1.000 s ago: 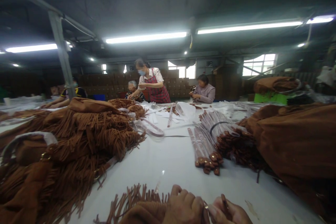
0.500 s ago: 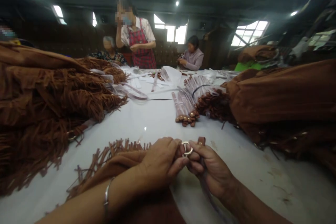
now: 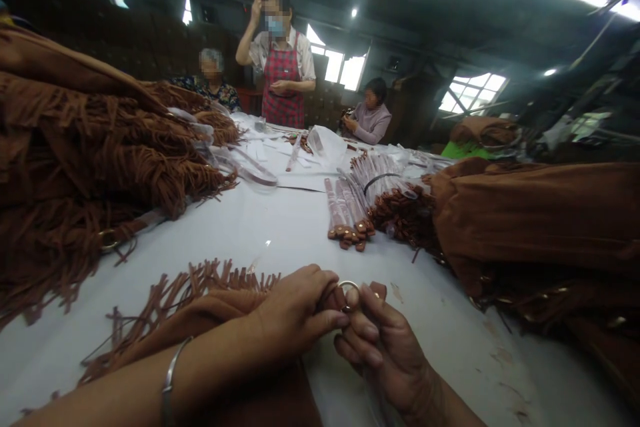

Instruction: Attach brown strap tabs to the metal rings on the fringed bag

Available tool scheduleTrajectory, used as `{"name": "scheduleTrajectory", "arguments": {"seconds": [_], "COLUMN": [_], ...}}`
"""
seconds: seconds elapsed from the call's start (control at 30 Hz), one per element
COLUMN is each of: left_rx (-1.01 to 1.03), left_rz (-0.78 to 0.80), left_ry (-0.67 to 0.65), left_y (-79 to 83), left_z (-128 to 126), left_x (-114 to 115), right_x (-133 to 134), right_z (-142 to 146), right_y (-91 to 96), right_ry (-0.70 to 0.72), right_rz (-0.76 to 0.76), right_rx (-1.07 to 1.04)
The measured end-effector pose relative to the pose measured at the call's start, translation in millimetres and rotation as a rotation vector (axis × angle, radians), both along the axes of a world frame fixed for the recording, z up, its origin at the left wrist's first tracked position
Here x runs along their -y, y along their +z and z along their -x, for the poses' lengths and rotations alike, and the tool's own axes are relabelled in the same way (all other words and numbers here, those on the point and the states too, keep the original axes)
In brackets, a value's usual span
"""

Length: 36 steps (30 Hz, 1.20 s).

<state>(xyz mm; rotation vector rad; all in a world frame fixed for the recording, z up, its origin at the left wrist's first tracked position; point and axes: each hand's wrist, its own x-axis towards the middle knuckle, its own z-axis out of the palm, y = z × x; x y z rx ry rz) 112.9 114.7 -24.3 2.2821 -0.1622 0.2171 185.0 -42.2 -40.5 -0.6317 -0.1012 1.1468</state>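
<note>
Right at the near edge of the white tabletop (image 3: 300,227), a small round metal ring (image 3: 349,287) sits between two hands. The left hand (image 3: 295,313) is closed around the corner of a brown fringed suede bag (image 3: 210,310), pinching the ring, probably to keep it steady. The right hand (image 3: 385,340) is curled on the ring too, and holds a thin brown strap end (image 3: 381,289) close against it. A silver bangle (image 3: 170,373) is on the left wrist.

Farther out lies a bundle of brown straps in clear sleeves (image 3: 347,210). Big heaps of brown fringed bags (image 3: 90,160) fill the left and right edges. Other people (image 3: 283,70) work at the far end. No writing can be read.
</note>
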Motion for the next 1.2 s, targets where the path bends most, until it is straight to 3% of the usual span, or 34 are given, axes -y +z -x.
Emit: {"name": "scheduleTrajectory", "arguments": {"seconds": [0.13, 0.3, 0.53, 0.8, 0.93, 1.1, 1.2], "left_rx": [-0.025, -0.081, -0.114, -0.06, -0.146, -0.273, -0.269], "left_rz": [-0.021, -0.103, -0.037, 0.113, 0.066, 0.038, -0.092], "left_ry": [-0.007, -0.053, -0.127, -0.191, 0.021, 0.208, 0.33], "left_y": [-3.8, -6.0, -4.9, -4.7, -0.6, 5.4, 4.3], "left_z": [-3, -2, 0, -8, -10, -15, -17], "left_x": [0, -3, -5, -13, -8, -7, -17], "right_x": [-8, -2, 8, 6, 4, 1, -2], "right_z": [0, -11, -19, -22, -12, 7, 10], "right_y": [0.2, -1.3, -4.0, -11.2, 0.7, 22.1, 24.8], "right_ry": [-0.115, 0.041, 0.281, 0.324, 0.269, 0.112, 0.084], "right_rz": [0.149, 0.327, 0.31, 0.352, 0.359, 0.443, 0.428], "right_rx": [-0.047, -0.02, 0.023, -0.029, 0.08, 0.398, 0.396]}}
